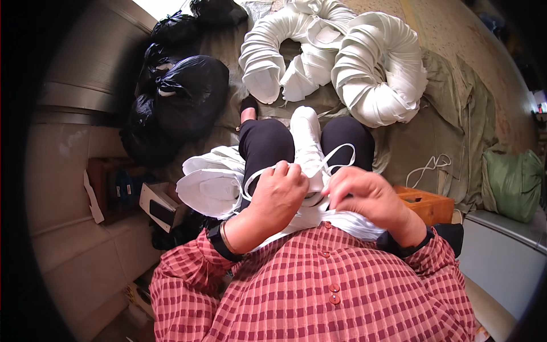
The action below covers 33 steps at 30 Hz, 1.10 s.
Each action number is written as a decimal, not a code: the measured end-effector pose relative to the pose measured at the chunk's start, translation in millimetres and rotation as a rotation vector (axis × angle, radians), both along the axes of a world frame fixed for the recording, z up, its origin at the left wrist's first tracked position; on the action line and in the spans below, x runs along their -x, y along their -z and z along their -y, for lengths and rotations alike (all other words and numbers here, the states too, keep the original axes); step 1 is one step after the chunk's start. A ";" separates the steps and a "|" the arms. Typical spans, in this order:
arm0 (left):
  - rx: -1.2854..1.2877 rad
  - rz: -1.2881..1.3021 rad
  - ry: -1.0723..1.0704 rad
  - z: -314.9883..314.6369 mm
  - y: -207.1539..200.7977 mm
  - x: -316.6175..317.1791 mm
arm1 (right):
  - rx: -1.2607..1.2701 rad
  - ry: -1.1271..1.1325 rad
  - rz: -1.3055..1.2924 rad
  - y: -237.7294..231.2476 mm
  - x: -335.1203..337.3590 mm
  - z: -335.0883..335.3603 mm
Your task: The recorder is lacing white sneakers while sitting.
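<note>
Seated on the floor, legs stretched over a drab cloth [450, 137]. Both hands in the lap, close together over a stack of white pieces [307, 148] lying between the knees. Left hand [277, 196] curled shut around a white strap [250, 179]; right hand [364, 196] pinching at the same stack, fingers bent, strap loop [342, 157] rising just beyond it. Judged as mid-work: long coiled rows of finished pieces [376, 68] laid out ahead past the feet, a smaller loose heap [211, 182] just left of the thigh. Black bags [182, 97] left of the legs, wooden box [427, 202] at right, green sack [513, 182] farther right.
</note>
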State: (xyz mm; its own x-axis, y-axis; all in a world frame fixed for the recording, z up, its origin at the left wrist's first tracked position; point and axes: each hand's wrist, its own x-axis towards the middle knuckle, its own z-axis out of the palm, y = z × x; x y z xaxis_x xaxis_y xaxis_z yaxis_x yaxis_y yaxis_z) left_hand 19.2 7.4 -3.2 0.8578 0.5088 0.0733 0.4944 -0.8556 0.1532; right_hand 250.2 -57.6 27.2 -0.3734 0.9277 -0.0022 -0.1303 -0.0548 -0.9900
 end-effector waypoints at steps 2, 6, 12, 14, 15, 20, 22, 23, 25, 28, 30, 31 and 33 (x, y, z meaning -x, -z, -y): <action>-0.007 -0.113 0.068 -8.1 -4.1 -6.8 | 0.171 0.206 -0.257 12.0 0.1 6.4; 0.066 0.066 0.239 -19.4 -3.9 -8.0 | 0.333 0.452 -0.345 30.5 9.2 7.5; 0.880 0.883 -0.326 7.0 -32.4 -21.7 | 0.308 0.479 -0.128 16.9 33.2 1.7; 1.228 1.064 -0.493 15.2 -22.6 -17.2 | 0.328 0.430 -0.078 7.5 37.9 1.2; 1.267 1.079 -0.490 13.9 -21.7 -16.7 | 0.332 0.427 -0.075 7.9 40.2 1.7; 1.387 1.021 -0.475 9.1 -12.8 -12.0 | 0.390 0.472 -0.116 4.9 45.9 0.9; 1.371 1.029 -0.462 10.1 -13.4 -10.5 | 0.396 0.472 -0.108 3.0 47.3 1.2; 1.379 1.015 -0.478 10.0 -17.2 -11.7 | 0.394 0.486 -0.154 3.3 47.2 1.9; 1.388 1.001 -0.491 11.2 -19.2 -13.0 | 0.390 0.501 -0.199 6.0 46.4 3.7; 1.339 0.971 -0.431 12.3 -17.2 -14.6 | 0.404 0.546 -0.225 8.8 43.9 3.8; 1.308 0.969 -0.407 12.9 -12.9 -16.4 | 0.411 0.549 -0.234 7.8 43.0 2.8; 1.307 0.969 -0.405 12.5 -11.5 -17.1 | 0.410 0.550 -0.233 8.0 42.7 2.4; 1.357 0.964 -0.402 11.1 -9.2 -19.9 | 0.439 0.563 -0.280 8.6 41.1 2.9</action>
State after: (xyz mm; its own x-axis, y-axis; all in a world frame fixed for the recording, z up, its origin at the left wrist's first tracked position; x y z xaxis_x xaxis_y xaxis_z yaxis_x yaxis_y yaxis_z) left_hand 39.1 -3.7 6.0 0.5779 0.7948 -0.1852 -0.0704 0.2746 0.9590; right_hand 209.1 -60.5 18.6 0.1147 0.9141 -0.3890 -0.4977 -0.2860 -0.8188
